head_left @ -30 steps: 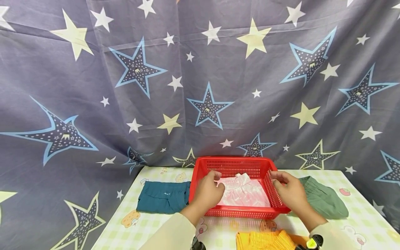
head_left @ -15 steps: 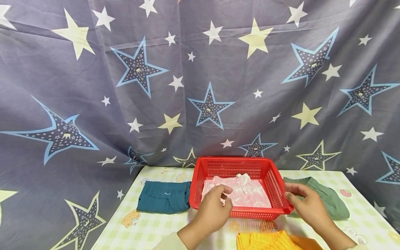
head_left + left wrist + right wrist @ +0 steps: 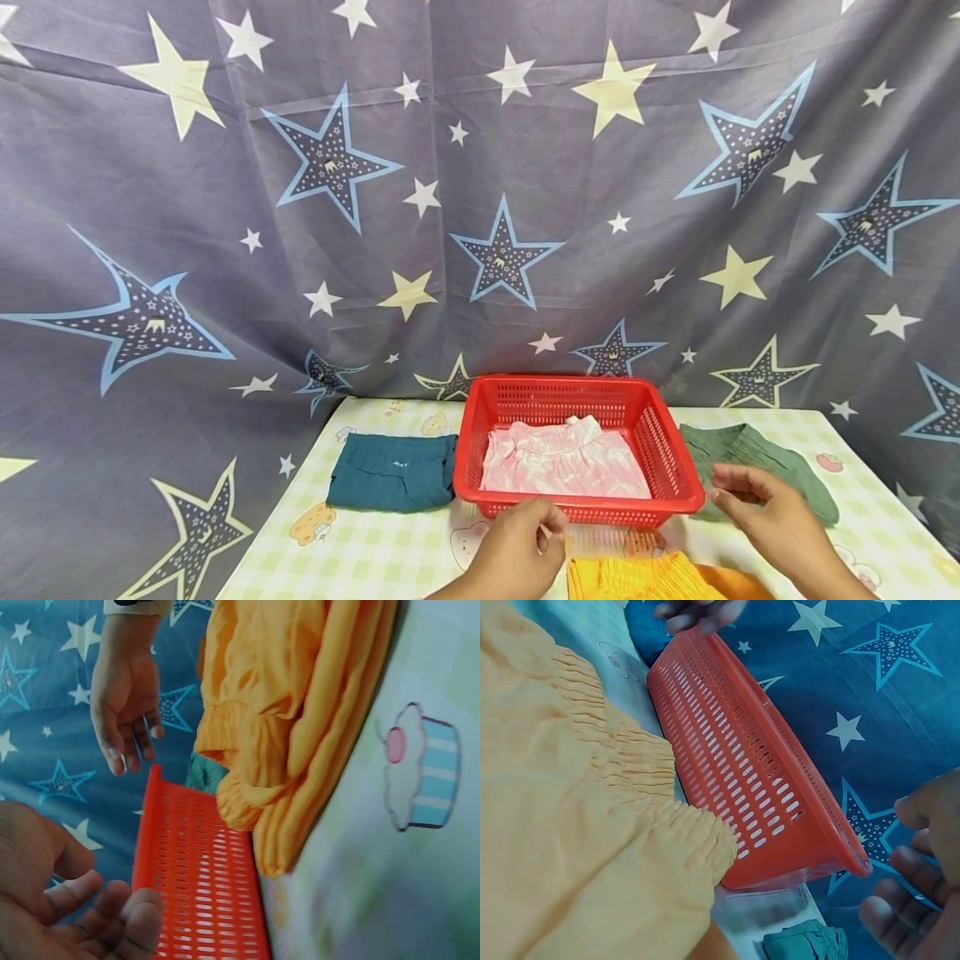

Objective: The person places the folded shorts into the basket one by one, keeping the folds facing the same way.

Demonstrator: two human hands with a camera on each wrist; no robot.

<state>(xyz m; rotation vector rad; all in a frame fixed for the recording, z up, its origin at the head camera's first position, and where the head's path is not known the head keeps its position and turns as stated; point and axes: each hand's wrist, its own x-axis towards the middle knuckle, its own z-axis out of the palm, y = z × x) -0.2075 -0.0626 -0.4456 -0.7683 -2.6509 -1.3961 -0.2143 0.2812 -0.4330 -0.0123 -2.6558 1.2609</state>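
Note:
A pink patterned garment (image 3: 566, 462) with a gathered waist lies flat inside the red slotted plastic basket (image 3: 693, 493). Just in front of the basket, my left hand (image 3: 517, 546) hovers with loosely bent fingers and nothing in them. My right hand (image 3: 776, 517) is off the basket's front right corner, fingers likewise loose and bare. Between the two hands, at the near edge of the head view, lies a folded yellow garment (image 3: 637, 579) with a gathered elastic band. Both wrist views show this yellow garment (image 3: 262, 697) close beside the basket (image 3: 735, 750).
A folded teal garment (image 3: 393, 472) lies against the basket's left side. On the right is a green garment (image 3: 776, 467), partly behind my right hand. A checked cloth with printed cartoons (image 3: 360, 550) covers the table. A star-patterned curtain (image 3: 480, 333) hangs behind.
Both hands have drawn back from the basket's sides toward the table's front, the left passing over the front rim. The pink garment stays in the basket.

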